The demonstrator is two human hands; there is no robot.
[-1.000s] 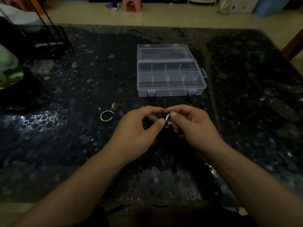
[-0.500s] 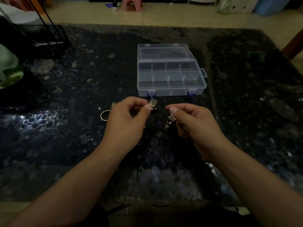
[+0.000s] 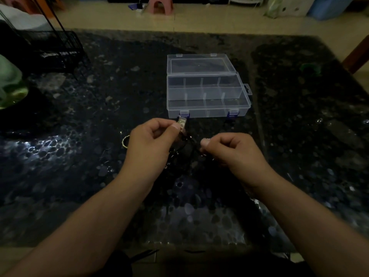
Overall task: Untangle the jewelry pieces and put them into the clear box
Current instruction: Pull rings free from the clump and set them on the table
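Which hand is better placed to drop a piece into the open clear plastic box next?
Probably the left hand: it pinches a small silver pendant right before the clear plastic box, while the right hand sits farther back.

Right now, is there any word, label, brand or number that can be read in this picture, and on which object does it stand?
None can be read.
clear box: no print shows on its lid or walls.
small silver piece pinched by the left hand: too small and dark to show any marking.
white container on the floor at the back: dark spots only, too blurred to read.
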